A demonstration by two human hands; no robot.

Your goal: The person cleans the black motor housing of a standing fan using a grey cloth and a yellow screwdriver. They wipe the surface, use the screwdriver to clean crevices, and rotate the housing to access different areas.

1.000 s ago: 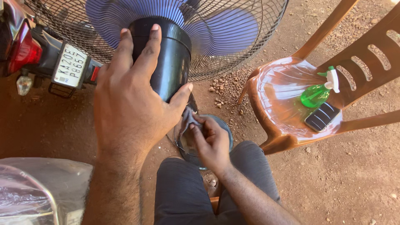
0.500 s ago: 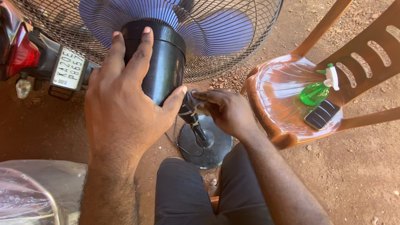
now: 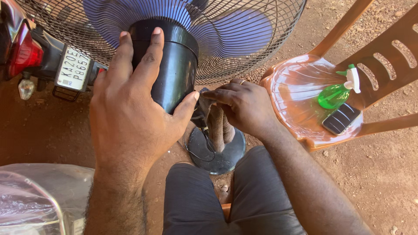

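Observation:
A pedestal fan stands in front of me, with blue blades (image 3: 244,35) behind a dark wire grille (image 3: 270,48). My left hand (image 3: 130,113) grips the fan's black motor housing (image 3: 172,65) from behind, fingers spread over its top. My right hand (image 3: 241,106) pinches a grey cloth (image 3: 217,126) wrapped around the fan's neck just under the housing. Below hangs the round dark base (image 3: 226,156) on the dirt. My knee in dark trousers (image 3: 204,204) shows at the bottom.
An orange plastic chair (image 3: 383,74) at the right carries a clear plastic sheet, a green spray bottle (image 3: 335,93) and a dark flat phone-like object (image 3: 342,118). A motorbike's tail light and plate (image 3: 72,67) sit at upper left. A clear plastic cover (image 3: 35,200) lies at lower left.
My right hand has risen from the base up to the fan's neck and now pinches the cloth there. My left hand has stayed on the housing.

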